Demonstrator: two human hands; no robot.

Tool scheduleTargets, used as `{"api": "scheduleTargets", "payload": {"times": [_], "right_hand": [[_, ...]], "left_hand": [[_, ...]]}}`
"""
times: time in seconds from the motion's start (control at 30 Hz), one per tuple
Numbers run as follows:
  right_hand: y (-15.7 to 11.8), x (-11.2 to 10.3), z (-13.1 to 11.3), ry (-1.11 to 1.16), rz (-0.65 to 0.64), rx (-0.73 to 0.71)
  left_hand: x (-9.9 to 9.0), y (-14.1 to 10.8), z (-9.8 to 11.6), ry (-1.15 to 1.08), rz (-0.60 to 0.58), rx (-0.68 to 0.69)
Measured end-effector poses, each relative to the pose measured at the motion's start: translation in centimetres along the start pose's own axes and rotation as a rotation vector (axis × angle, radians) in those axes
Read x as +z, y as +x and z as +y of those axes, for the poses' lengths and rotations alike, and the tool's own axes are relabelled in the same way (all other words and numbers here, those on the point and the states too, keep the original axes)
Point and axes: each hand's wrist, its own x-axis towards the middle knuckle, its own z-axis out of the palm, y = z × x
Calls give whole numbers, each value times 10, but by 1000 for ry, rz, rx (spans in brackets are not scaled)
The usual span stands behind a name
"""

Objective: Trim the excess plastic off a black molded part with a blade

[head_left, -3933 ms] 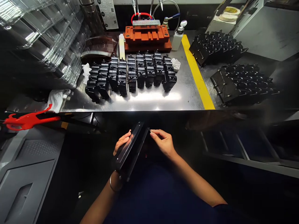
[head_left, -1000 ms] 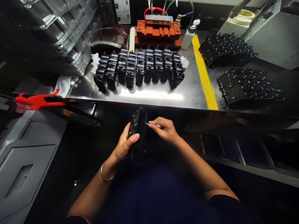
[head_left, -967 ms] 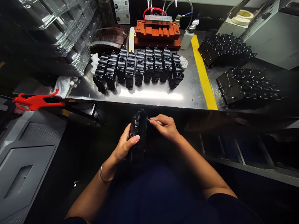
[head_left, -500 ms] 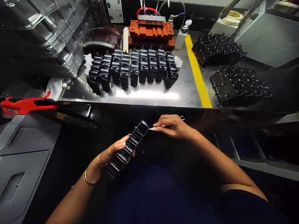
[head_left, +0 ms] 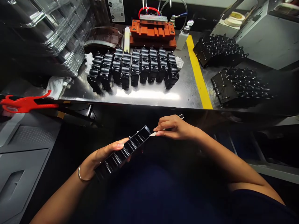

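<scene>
A long black ribbed part point(head_left: 133, 145) is held at a slant in my left hand point(head_left: 113, 148), thumb on its upper edge and fingertips showing beneath. My right hand point(head_left: 174, 127) pinches a thin pale tool point(head_left: 153, 134), whose tip meets or nearly meets the far right end of the black part. The tool's back end sticks out past my knuckles. On the metal bench beyond stand several similar black parts point(head_left: 135, 68) in a row.
An orange fixture point(head_left: 153, 29) and a white bottle point(head_left: 182, 39) stand behind the row. Yellow tape point(head_left: 198, 74) separates it from more black parts point(head_left: 238, 84) on the right. Stacked clear trays point(head_left: 63, 34) rise at the left, above a red tool point(head_left: 28, 104) near the bench edge.
The black part has tilted flatter, and its far end has moved down and slightly right. My left hand has shifted left, and the pale tool's tip has followed the part's end downward.
</scene>
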Motion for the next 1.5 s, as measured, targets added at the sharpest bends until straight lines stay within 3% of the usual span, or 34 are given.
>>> {"api": "scheduleTargets", "payload": {"times": [0.07, 0.2, 0.3, 0.43, 0.57, 0.83, 1.23, 1.33, 1.4, 1.5], "right_hand": [[0, 0, 1, -5, -8, -13], [2, -2, 4, -30, -7, -18], [4, 4, 9, -14, 59, -29], [4, 27, 14, 130, 364, -12], [4, 49, 6, 133, 608, 222], [3, 61, -14, -112, 517, 405], [-6, 59, -17, -277, 309, 377], [-6, 54, -18, -236, 353, 268], [-5, 50, -19, -168, 449, 191], [-5, 45, -19, -215, 586, 137]], "left_hand": [[5, 0, 3, -14, 33, 16], [6, 4, 4, 31, -39, 9], [4, 6, -4, -10, -35, -20], [1, 11, -17, -113, -140, -20], [-1, 23, -22, -38, -142, 73], [-8, 37, -30, 223, 44, 193], [-10, 45, -46, 220, 21, 192], [-7, 44, -39, 181, 9, 203], [-6, 46, -35, 107, 27, 225], [-6, 53, -36, 41, 272, 320]]}}
